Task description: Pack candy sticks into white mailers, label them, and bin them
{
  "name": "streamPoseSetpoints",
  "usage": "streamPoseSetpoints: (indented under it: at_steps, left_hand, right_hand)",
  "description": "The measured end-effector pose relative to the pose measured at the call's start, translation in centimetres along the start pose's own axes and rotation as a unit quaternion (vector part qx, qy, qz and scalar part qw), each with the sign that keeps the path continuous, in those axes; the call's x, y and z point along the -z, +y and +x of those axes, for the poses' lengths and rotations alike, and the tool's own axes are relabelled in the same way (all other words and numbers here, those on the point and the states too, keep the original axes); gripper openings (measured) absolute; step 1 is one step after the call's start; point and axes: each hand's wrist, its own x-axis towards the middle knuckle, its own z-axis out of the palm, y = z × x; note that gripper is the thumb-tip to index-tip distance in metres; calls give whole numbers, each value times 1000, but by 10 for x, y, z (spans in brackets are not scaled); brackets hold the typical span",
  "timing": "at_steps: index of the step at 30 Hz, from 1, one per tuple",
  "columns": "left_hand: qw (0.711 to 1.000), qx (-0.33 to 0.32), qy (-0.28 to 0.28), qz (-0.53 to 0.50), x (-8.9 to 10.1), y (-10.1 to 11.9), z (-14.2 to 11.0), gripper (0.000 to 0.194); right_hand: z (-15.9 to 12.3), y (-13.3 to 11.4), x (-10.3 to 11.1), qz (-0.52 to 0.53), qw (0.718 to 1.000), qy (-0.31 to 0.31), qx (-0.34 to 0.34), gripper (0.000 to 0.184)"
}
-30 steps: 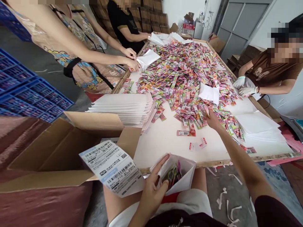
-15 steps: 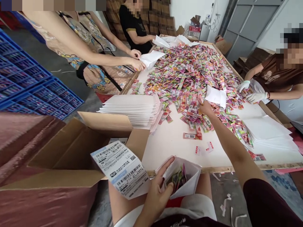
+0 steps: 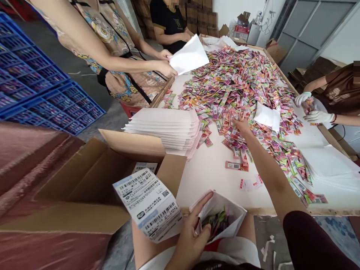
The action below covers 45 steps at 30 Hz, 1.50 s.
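My left hand (image 3: 194, 234) grips a white mailer envelope (image 3: 237, 221) by its edge, its mouth gaping upward over my lap. Inside lie several small colourful packets (image 3: 216, 221). A folded sheet of printed shipping labels (image 3: 150, 206) sticks out beside that hand; whether the fingers hold it is hidden. My right hand (image 3: 241, 124) reaches far forward into the large heap of packets (image 3: 222, 92), fingers closed around a pinkish packet at the near side. Right of it, a filled white mailer (image 3: 267, 117) rests on the heap.
Left of me stands an open cardboard box (image 3: 84, 176), with stacked mailers (image 3: 163, 127) behind it. Another white stack (image 3: 329, 165) is at the table's right. Blue crates (image 3: 42, 86) stand far left. A co-worker's hands (image 3: 165, 65) hold a mailer; gloved hands (image 3: 315, 112) work opposite.
My right hand has shifted slightly left and up within the heap. The co-worker at left has lifted and spread a white mailer. The gloved hands now hold a clear bag. The camera view has shifted.
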Motion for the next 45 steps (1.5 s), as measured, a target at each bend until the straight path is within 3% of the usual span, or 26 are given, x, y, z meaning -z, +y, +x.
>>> streamPoseSetpoints:
  at_steps: [4, 6, 9, 11, 14, 17, 20, 22, 24, 26, 30, 34, 40, 45]
  left_hand:
    - [1000, 8, 10, -10, -1, -3, 3, 59]
    - [1000, 11, 13, -9, 0, -4, 4, 60]
    - [1000, 5, 12, 0, 1, -5, 4, 60]
    - [1000, -2, 10, 6, 1, -5, 4, 59]
    - [1000, -8, 8, 9, 1, -6, 4, 59]
    - [1000, -12, 8, 6, 0, -6, 2, 59]
    - [1000, -16, 0, 0, -2, -6, 0, 59]
    - [1000, -21, -8, 4, -3, -6, -1, 58]
    - [1000, -26, -12, 11, -5, -5, -1, 59]
    - [1000, -26, -9, 14, -7, -4, -1, 60]
    - [1000, -17, 5, 17, -10, -3, -2, 62]
    - [999, -20, 19, 24, -10, -4, -3, 62]
    - [999, -21, 27, 29, -10, -2, -5, 61]
    - [999, -30, 14, 22, -8, -1, -5, 61]
  right_hand:
    - [2, -8, -5, -59, 998, 21, 5, 17]
    - [-2, -10, -18, -153, 987, 0, 47, 7]
    - [-19, -6, -36, -345, 928, -72, 118, 14]
    - [-38, 1, -41, -401, 899, -112, 138, 26]
    - [-70, 12, -31, -423, 880, -152, 154, 40]
    - [-91, 18, -8, -427, 868, -189, 168, 34]
    - [-96, 13, 11, -386, 889, -200, 146, 15]
    - [-93, 6, 12, -350, 918, -151, 108, 11]
    - [-89, -3, 3, -345, 932, -92, 68, 15]
    - [-87, -10, -13, -360, 929, -75, 35, 24]
    - [-83, -16, -46, -357, 929, -95, 7, 28]
    - [-73, -20, -56, -320, 939, -123, -29, 25]
    - [-66, -28, -34, -216, 959, -164, -82, 30]
    - [-86, -23, 15, -96, 980, -165, -57, 27]
